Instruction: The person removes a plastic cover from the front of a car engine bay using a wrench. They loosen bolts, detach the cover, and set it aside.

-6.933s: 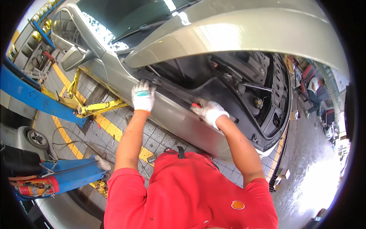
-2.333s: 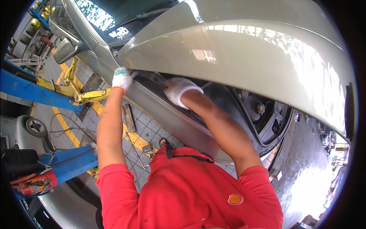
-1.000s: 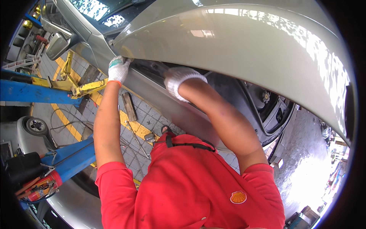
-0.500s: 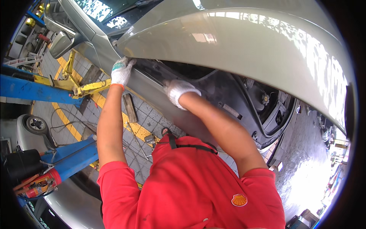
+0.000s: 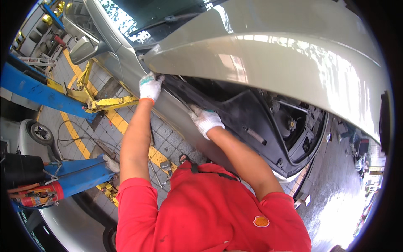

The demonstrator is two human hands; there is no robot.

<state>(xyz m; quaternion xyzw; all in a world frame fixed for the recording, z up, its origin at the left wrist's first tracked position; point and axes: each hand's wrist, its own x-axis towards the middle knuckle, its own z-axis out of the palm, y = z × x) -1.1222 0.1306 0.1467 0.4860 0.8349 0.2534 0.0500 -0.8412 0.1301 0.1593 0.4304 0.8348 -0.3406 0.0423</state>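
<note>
A person wearing a red shirt (image 5: pixel 226 210) leans over the front side of a beige-silver car (image 5: pixel 201 54), seen from above through a round, fisheye view. The car's hood (image 5: pixel 273 63) is raised and fills the upper right, and below it the engine bay lies partly in view. The car's fender (image 5: pixel 174 111) runs diagonally across the middle, directly in front of the person, with black trim (image 5: pixel 237 111) along the inner side of its upper edge.

Both hands wear white knit gloves. The left hand (image 5: pixel 150 87) is at the fender's upper edge, near the hood's rear corner, its fingers partly bent; whether they grip anything cannot be told. The right hand (image 5: pixel 205 122) is farther forward along the same edge, near the black trim, with its fingers loosely bent and pointing toward the left hand. Its palm is hidden, so it is unclear whether it holds something. The two hands are well apart.

To the left, a side mirror (image 5: pixel 84 51) juts from the car. Below the mirror, a yellow lift arm (image 5: pixel 115 102) extends from a blue beam (image 5: pixel 42 90) toward the car's side. Yellow stripes mark the grey tiled floor (image 5: pixel 168 136). At lower left stands another silver car (image 5: pixel 77 224).
</note>
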